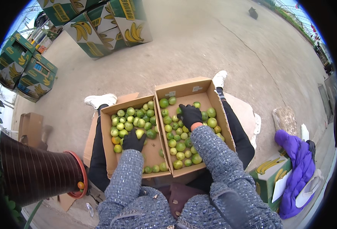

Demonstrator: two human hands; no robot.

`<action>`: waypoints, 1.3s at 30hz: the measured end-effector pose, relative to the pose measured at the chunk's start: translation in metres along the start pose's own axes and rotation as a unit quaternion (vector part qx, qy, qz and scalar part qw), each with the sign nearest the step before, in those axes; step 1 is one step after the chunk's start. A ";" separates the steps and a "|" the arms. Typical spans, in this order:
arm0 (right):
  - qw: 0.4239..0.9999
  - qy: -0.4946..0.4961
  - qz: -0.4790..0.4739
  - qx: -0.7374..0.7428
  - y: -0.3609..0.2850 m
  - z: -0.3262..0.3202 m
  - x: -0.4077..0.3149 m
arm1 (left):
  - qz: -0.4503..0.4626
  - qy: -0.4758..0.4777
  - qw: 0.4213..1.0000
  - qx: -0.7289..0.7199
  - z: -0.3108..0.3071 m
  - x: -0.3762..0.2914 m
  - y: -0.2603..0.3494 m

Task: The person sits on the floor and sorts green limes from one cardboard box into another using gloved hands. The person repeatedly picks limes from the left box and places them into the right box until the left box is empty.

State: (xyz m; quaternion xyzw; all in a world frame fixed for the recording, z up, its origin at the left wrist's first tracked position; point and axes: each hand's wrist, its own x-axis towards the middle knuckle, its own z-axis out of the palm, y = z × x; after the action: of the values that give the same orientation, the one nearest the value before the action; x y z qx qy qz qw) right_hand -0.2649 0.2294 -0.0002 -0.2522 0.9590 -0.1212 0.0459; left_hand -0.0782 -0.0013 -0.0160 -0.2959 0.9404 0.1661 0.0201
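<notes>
Two shallow cardboard boxes lie side by side across my legs, holding many small round fruits, mostly green. Inside the left box [151, 153], my left hand [134, 140] wears a black glove. A yellow-green fruit [140, 133] sits between its thumb and fingers; whether it is gripped cannot be told. An orange-tinged fruit [115, 140] lies left of that hand. My right hand [190, 116], also black-gloved, reaches into the right box [185, 87]. Its fingertips point down at a green fruit [179, 110] and hide part of it.
Banana cartons [108, 28] are stacked ahead, with more cartons [34, 71] at left. A dark ribbed pot [39, 171] lies tipped at lower left. At right, a purple jacket [294, 171] drapes over another carton [267, 177], near a stone slab [285, 120].
</notes>
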 end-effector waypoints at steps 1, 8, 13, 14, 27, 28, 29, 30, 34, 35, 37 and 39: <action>0.999 -0.019 0.015 0.030 -0.002 0.004 0.003 | -0.011 0.014 1.000 -0.005 -0.002 -0.007 0.003; 0.982 0.029 0.017 0.185 -0.014 0.016 0.016 | -0.008 0.057 0.969 -0.239 -0.002 -0.028 -0.012; 0.951 0.041 0.011 0.306 -0.013 0.032 0.026 | 0.041 0.077 0.957 -0.278 0.008 -0.024 -0.008; 0.926 0.027 0.025 0.375 -0.008 0.032 0.028 | 0.029 0.068 0.959 -0.273 0.009 -0.024 -0.009; 0.905 0.058 0.019 0.422 0.007 0.046 0.024 | 0.073 0.066 0.887 -0.450 -0.031 -0.040 0.045; 0.914 0.093 0.012 0.394 0.007 0.046 0.024 | 0.081 0.060 0.889 -0.446 -0.037 -0.045 0.055; 0.916 0.106 0.014 0.387 0.012 0.045 0.019 | 0.090 0.053 0.891 -0.443 -0.038 -0.049 0.063; 0.917 0.119 0.009 0.381 0.010 0.038 0.016 | 0.088 0.047 0.890 -0.444 -0.036 -0.055 0.066; 0.881 0.088 -0.030 0.464 -0.016 -0.025 -0.020 | 0.121 0.002 0.892 -0.436 -0.043 -0.076 0.088; 0.856 0.079 -0.071 0.506 -0.024 -0.039 -0.036 | 0.096 -0.039 0.881 -0.461 -0.045 -0.078 0.094; 0.822 -0.060 -0.186 0.536 -0.025 -0.052 -0.067 | 0.081 -0.080 0.889 -0.444 -0.044 -0.080 0.099; 0.820 -0.148 -0.251 0.492 -0.037 -0.074 -0.093 | 0.076 -0.051 0.876 -0.474 -0.033 -0.081 0.097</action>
State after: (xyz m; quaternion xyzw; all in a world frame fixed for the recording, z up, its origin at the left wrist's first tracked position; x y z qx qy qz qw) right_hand -0.1777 0.2593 0.0833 -0.4429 0.6570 -0.5455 0.2731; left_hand -0.0645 0.1069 0.0553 -0.1890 0.7665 0.6076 -0.0870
